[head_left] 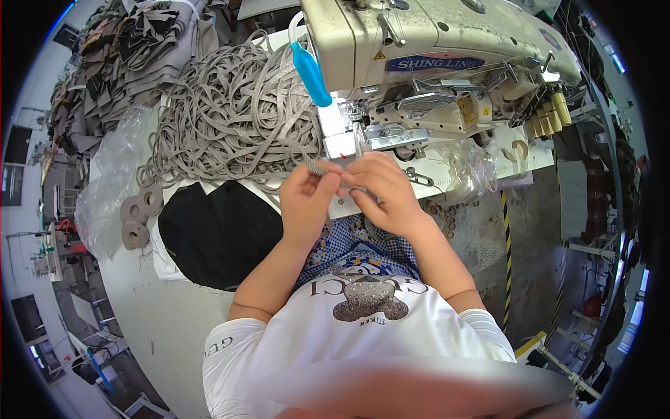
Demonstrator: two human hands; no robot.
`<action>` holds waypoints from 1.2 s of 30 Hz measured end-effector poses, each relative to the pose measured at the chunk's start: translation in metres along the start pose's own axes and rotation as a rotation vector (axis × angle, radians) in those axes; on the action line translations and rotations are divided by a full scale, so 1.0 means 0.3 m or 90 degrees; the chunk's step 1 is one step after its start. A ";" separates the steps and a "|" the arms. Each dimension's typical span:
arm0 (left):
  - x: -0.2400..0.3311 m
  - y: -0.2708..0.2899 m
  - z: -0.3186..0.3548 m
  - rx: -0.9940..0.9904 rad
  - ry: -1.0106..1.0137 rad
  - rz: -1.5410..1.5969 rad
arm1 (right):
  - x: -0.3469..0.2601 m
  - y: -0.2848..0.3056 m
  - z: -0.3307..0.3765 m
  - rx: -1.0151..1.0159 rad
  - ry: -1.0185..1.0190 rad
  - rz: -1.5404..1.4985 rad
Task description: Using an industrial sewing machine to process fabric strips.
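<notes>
Your two hands meet just in front of the sewing machine's needle area, fingers curled in close. Your left hand (307, 195) pinches the end of a narrow grey strap (315, 166) between thumb and fingertips, the strap's ribbed tip poking up and to the left past your knuckles. Your right hand (380, 188) is closed loosely beside it, fingertips touching the left hand's; what it grips, if anything, is hidden behind its own fingers, and it may share the same strap end.

The strap sits at the near edge of the surface (132, 293), just below the cream-coloured sewing machine (433, 49) and its presser foot (363, 140). Behind your left hand a great tangled heap of the same grey strapping (230, 105) is piled up. A blue clip-like tool (310, 73) hangs off the machine's head above the heap. To the left lie small rolls of grey tape (136, 216), a crumpled clear plastic bag (112, 160) and a black cloth (216, 230) draped off the edge near your left forearm. Stacks of dark cut fabric pieces (118, 56) fill the far left corner.

By its look the strap is light, soft and limp, likely to flop and twist wherever it is unsupported. Its flat woven face should give good grip, so it is best held close to the end, pinched flat, as you have it.
</notes>
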State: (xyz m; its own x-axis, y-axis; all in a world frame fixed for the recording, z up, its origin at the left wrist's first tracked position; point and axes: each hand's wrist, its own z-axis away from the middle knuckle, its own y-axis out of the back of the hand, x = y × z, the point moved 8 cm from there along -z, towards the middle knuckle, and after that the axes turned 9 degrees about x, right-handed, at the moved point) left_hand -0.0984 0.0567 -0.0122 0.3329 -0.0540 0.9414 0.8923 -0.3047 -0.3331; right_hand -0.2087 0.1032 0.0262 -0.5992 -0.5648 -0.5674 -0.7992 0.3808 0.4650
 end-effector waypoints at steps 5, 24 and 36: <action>-0.059 0.060 -0.112 0.122 0.064 0.071 | 0.080 0.014 0.061 0.001 -0.160 -0.072; -0.007 0.044 -0.392 0.103 -0.221 -0.674 | 0.237 -0.016 0.099 0.205 -0.471 -0.476; -0.065 -0.004 -0.485 -0.026 -0.264 -0.443 | 0.253 -0.019 0.113 0.271 -0.513 -0.486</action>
State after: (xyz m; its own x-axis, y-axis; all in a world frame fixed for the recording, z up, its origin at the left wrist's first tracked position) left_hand -0.1504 -0.0803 -0.0225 -0.2019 0.5149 0.8331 0.9274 -0.1729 0.3316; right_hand -0.2511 0.0831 -0.0426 0.3035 -0.1854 -0.9346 -0.8221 0.4449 -0.3552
